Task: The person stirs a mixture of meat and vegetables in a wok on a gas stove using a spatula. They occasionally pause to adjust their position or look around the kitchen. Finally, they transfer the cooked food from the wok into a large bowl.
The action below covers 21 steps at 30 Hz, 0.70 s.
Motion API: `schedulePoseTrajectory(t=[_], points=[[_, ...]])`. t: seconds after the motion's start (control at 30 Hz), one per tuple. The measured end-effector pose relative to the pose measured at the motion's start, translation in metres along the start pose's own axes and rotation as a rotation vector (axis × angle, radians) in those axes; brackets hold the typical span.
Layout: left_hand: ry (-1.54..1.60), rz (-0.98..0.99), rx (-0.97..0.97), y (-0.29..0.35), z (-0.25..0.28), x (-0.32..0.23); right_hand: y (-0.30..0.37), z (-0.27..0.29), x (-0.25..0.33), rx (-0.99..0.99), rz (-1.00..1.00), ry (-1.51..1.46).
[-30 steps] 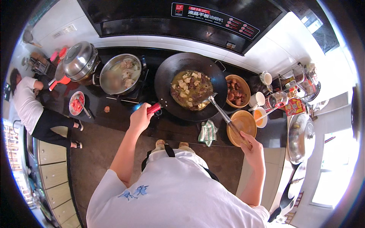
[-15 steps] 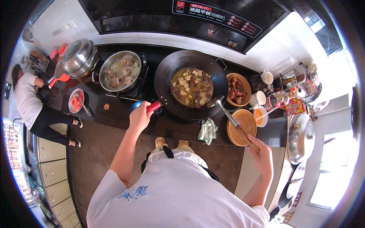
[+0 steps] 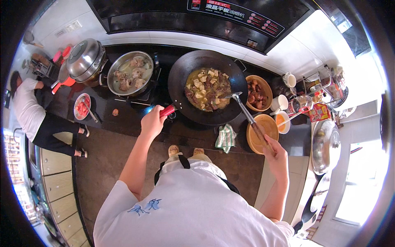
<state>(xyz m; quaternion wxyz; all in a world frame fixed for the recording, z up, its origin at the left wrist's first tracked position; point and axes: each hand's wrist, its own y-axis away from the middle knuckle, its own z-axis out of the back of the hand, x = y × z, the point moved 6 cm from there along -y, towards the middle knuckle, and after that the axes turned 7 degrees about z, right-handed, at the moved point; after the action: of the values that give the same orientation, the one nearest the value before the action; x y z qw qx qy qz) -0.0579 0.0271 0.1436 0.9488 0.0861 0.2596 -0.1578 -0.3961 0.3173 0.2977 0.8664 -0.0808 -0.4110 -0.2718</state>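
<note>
A large dark wok (image 3: 180, 74) sits at the middle of the cooktop, with pale tofu-like chunks and dark meat pieces (image 3: 205, 88) in yellowish broth. My left hand (image 3: 152, 122) is closed round the wok's red handle (image 3: 167, 110). My right hand (image 3: 276, 154) grips the wooden handle of a metal wok spatula (image 3: 248, 116). The spatula slants over the wok's right rim, and its blade touches the right edge of the food. Below its shaft stands a wide tan bowl (image 3: 252, 144).
Left of the wok stands a steel pot (image 3: 113, 87) of meat in broth. A lidded steel pot (image 3: 84, 61) and a bowl of red pieces (image 3: 81, 108) are farther left. A brown-meat bowl (image 3: 265, 91), mugs and a striped cloth (image 3: 226, 139) lie rightward. Another person (image 3: 31, 107) stands far left.
The spatula blade has moved left and down from the wok's right wall into the edge of the food. My right hand has shifted slightly left and up. The left hand keeps its hold.
</note>
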Motion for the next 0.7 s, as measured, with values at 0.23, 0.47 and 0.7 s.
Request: schedulePoseTrajectory(t=[0.23,0.47,0.7], points=[[0.008,-0.024,-0.015,-0.001,-0.001,0.0,0.0,-0.035,0.012,0.01,0.162,0.167],[0.017,-0.021,-0.028,0.0,-0.002,0.003,0.003,-0.033,0.016,-0.044,0.246,0.206],[0.006,-0.028,-0.012,-0.001,-0.002,0.0,-0.043,-0.074,-0.004,-0.188,0.199,0.022]])
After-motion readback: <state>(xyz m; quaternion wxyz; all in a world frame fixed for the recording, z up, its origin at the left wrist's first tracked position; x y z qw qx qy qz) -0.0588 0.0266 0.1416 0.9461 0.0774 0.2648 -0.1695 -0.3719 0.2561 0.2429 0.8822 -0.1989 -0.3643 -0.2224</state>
